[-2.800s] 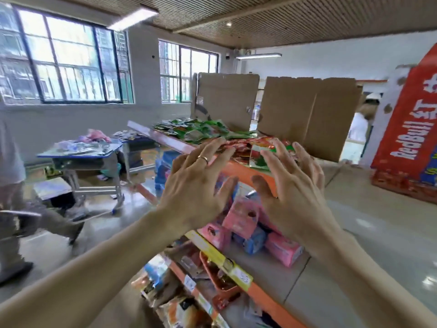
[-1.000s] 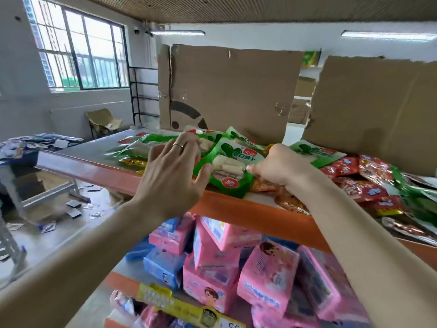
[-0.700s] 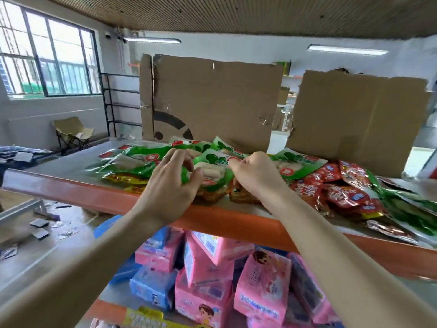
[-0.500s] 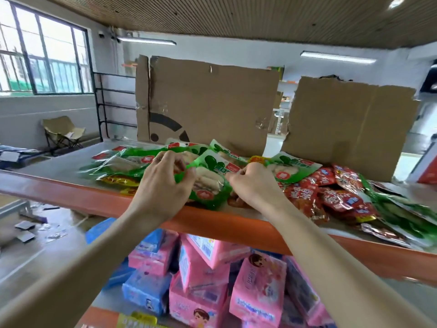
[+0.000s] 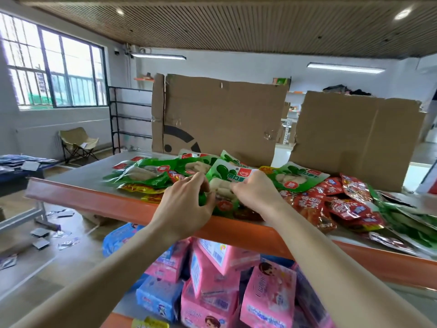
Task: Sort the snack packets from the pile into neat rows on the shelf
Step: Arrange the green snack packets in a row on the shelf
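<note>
A heap of snack packets lies on the top shelf [image 5: 78, 171], whose front edge is orange. Green packets [image 5: 151, 172] are spread at the left and back, red packets [image 5: 331, 202] at the right, yellow ones [image 5: 139, 187] underneath. One green packet [image 5: 224, 176] stands tilted up at the front of the heap. My left hand [image 5: 186, 204] pinches its left edge and my right hand [image 5: 254, 192] pinches its right edge. The packet's lower half is hidden behind my hands.
Two cardboard sheets [image 5: 220, 119] [image 5: 354, 136] stand upright behind the pile. The shelf below holds pink boxes [image 5: 212, 285] and blue boxes [image 5: 158, 297]. A folding chair [image 5: 78, 143] and a black rack [image 5: 130, 119] stand by the window wall. Scraps litter the floor [image 5: 42, 237] at left.
Both hands came from open in front of the shelf to the pile and took hold of one green packet. Over the last second they have raised it slightly.
</note>
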`<state>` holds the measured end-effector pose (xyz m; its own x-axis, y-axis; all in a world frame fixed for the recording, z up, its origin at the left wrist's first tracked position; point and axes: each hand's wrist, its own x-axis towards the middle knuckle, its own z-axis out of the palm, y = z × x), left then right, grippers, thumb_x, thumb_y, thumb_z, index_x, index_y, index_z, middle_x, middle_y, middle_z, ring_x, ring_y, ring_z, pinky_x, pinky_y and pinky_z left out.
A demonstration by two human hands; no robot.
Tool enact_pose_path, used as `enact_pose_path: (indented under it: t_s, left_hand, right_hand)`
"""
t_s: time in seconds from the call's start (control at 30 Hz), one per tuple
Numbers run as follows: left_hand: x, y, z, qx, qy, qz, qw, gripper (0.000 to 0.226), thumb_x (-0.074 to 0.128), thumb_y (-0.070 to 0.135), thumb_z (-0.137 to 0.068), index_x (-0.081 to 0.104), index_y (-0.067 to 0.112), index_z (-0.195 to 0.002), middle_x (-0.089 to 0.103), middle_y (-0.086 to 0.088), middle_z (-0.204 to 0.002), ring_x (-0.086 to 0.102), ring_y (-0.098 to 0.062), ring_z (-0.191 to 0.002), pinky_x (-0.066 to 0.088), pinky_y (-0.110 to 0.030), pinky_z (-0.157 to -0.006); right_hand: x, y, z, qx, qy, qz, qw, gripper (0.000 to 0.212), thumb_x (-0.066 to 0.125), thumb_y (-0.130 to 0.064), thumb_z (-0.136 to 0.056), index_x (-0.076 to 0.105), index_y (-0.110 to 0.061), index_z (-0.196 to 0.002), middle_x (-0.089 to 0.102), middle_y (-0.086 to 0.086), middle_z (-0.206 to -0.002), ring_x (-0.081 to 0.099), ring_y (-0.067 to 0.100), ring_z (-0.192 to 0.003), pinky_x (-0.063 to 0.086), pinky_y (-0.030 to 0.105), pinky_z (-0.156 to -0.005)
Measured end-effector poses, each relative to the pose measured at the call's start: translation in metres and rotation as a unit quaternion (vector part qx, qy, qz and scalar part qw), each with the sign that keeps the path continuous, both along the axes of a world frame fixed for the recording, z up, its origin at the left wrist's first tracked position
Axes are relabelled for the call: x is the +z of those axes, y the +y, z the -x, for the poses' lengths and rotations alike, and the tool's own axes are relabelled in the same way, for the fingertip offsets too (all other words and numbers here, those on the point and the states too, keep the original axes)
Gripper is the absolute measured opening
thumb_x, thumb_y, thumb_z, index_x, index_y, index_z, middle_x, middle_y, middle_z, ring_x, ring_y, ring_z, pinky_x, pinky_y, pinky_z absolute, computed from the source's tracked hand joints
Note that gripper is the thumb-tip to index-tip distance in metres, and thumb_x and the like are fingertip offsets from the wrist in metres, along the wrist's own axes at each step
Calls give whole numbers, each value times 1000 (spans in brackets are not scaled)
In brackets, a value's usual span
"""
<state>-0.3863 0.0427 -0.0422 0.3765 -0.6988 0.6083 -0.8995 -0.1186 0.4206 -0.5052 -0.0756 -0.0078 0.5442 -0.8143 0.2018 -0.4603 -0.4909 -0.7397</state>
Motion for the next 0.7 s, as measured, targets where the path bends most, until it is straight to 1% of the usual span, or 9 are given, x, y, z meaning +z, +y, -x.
enact_pose_path:
  t_s: [0.07,0.17,0.23,0.3,0.37,0.47,0.57,0.63,0.7]
  left_hand:
    - [2,1,0,-19,26,1,999,13,60,36,-94,56,24,-92,64,11,-91,58,-11,-87,49,-33,-80]
    - [5,3,-2,-47,57,-2,997,10,60,35,-94,59,25,-93,65,14,-91,60,-7,-89,51,-35,-84]
    - [6,3,-2,-54,59,-11,997,10,60,35,-94,59,25,-94,65,13,-91,60,-9,-89,52,-36,-83]
    - [5,4,0,-53,50,-15,997,11,60,36,-94,59,25,-92,64,11,-89,58,-8,-86,51,-34,-79]
    - [2,6,3,-56,34,-12,998,12,60,38,-93,57,26,-89,63,12,-87,58,-7,-83,51,-32,-75]
    - [-1,10,3,-72,52,-6,996,9,61,35,-92,57,28,-88,64,13,-88,58,-5,-85,51,-33,-77]
    - [5,14,-1,-86,147,51,984,3,63,27,-94,60,27,-93,67,12,-91,61,-4,-89,51,-27,-80]
    - [13,16,-5,-74,239,92,964,5,62,26,-95,61,24,-100,68,11,-96,64,-4,-93,51,-23,-78]
    - [20,15,-7,-48,302,110,946,14,60,32,-96,59,22,-107,69,6,-97,67,-12,-93,55,-28,-74]
  right_hand:
    - [3,-1,3,8,12,58,998,43,63,-27,-90,46,-11,-54,40,-3,-45,34,11,-37,26,18,-35]
    - [7,0,6,28,22,111,993,28,61,-24,-93,64,-2,-76,58,3,-61,48,10,-49,31,11,-38]
    - [7,2,6,33,25,116,992,11,60,-20,-92,60,-9,-94,62,4,-85,54,9,-67,34,13,-46]
    - [6,5,6,22,46,86,995,18,61,-23,-91,51,-12,-103,56,2,-94,51,9,-74,32,18,-50]
    - [4,6,6,2,62,59,996,22,61,-25,-90,50,-11,-102,55,1,-92,52,11,-74,32,20,-50]
    - [-1,4,8,-2,29,78,997,23,59,-15,-89,48,-12,-109,54,2,-93,50,11,-72,31,19,-50]
    - [-2,4,13,26,-33,168,985,16,54,-6,-92,49,-20,-97,58,-1,-79,54,11,-66,36,18,-50]
    - [3,7,21,51,-65,230,970,20,53,-4,-94,50,-23,-89,60,-5,-77,58,5,-66,41,15,-52]
    - [14,14,31,84,-72,287,952,21,55,-3,-94,51,-22,-86,59,-9,-71,58,2,-62,41,11,-53]
